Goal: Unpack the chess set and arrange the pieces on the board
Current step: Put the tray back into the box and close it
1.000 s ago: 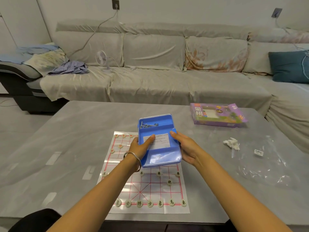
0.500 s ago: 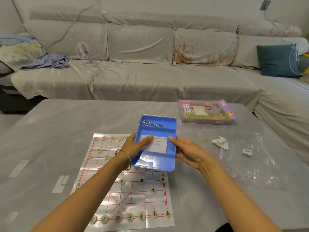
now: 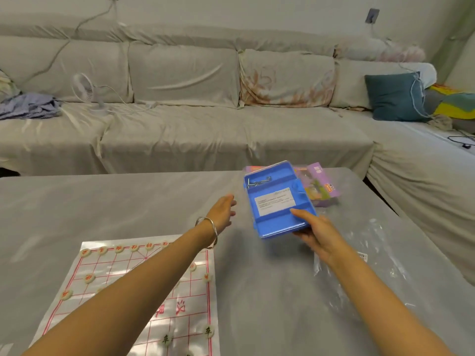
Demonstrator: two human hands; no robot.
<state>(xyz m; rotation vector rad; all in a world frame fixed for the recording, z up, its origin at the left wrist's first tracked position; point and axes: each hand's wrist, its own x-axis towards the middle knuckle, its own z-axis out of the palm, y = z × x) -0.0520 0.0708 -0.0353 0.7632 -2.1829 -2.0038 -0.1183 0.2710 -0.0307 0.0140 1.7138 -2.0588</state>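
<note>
A blue plastic tray (image 3: 276, 219) with a white paper slip and a small metal piece in it is lifted above the table, tilted. My right hand (image 3: 312, 229) grips its near right corner, thumb on top. My left hand (image 3: 223, 211) hovers open to the tray's left, touching nothing. The paper chess board (image 3: 185, 307) with red grid lines lies at the lower left, with several round pale pieces (image 3: 208, 331) on it. My left forearm covers part of the board.
A purple cardboard box (image 3: 322, 186) lies behind the tray on the grey table (image 3: 128, 201). A clear plastic bag (image 3: 380, 255) lies at the right. A long covered sofa runs behind the table, with a small fan (image 3: 86, 89) and a teal cushion (image 3: 393, 97) on it.
My left hand has let go of the blue tray and drawn away to the left. My right hand has carried the tray to the right and farther back, off the board.
</note>
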